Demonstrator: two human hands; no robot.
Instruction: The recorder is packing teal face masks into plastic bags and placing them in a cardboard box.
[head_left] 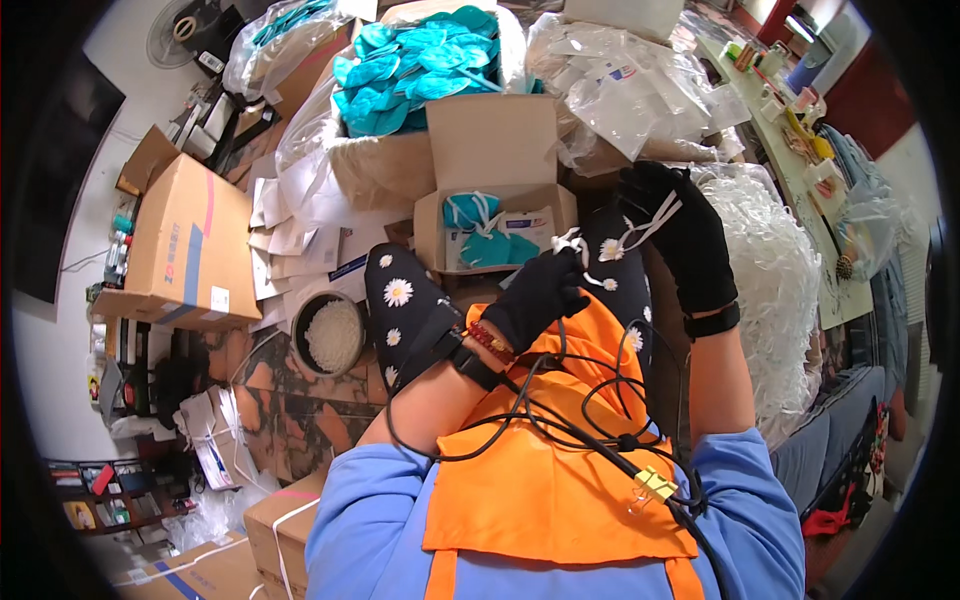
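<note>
Masks (488,249) lie inside the open box (492,150). Left of it stands a bowl (299,341); farther left, a carton (185,240).

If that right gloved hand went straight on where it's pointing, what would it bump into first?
Probably the clear plastic packaging just beyond the right hand's fingertips, though depth is unclear here, so it might pass above it.

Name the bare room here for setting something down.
Bare patterned floor shows between the round bowl, the string-tied carton and the blue left sleeve. It is crowded around the open box, before turquoise pieces, and where white strips flank the right hand.
</note>
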